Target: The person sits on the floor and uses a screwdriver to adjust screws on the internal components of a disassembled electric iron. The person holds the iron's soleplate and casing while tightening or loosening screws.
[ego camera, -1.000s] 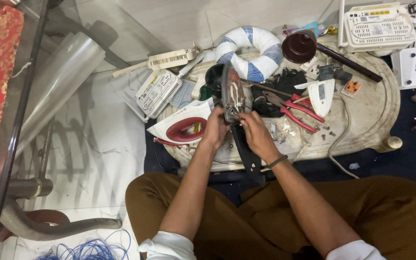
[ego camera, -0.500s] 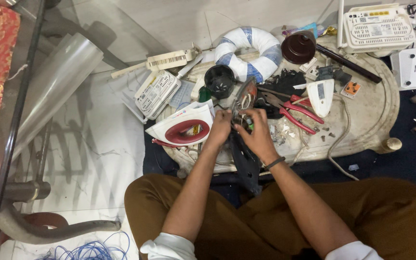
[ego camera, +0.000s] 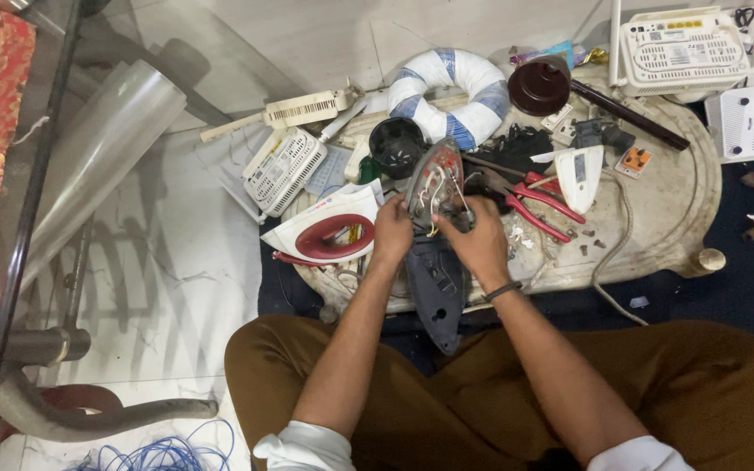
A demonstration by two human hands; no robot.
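An opened electric iron (ego camera: 436, 196) is held over the near edge of the pale oval tray (ego camera: 691, 187), its wiring side turned up towards the camera and its dark lower body (ego camera: 436, 283) hanging down towards the lap. The left hand (ego camera: 392, 231) is closed on the iron's left edge, and the right hand (ego camera: 480, 237) is closed on its right edge, fingertips at the exposed wires (ego camera: 434, 194).

The iron is judged to be heavy for its size, since the metal soleplate carries most of the weight, and stiff throughout. The thin wires and their terminals are judged to be the fragile part and are best left unloaded. A grip on the rigid rim at both sides, as now, is judged safest; the smooth plastic shell may prove slippery.

Just left of the iron a white and maroon iron cover (ego camera: 329, 231) is lying on the tray. Just right of the iron red-handled pliers (ego camera: 538, 202) are lying. Beyond the iron a blue and white wrapped ring (ego camera: 447, 92) and a black cup (ego camera: 397, 145) are seen.
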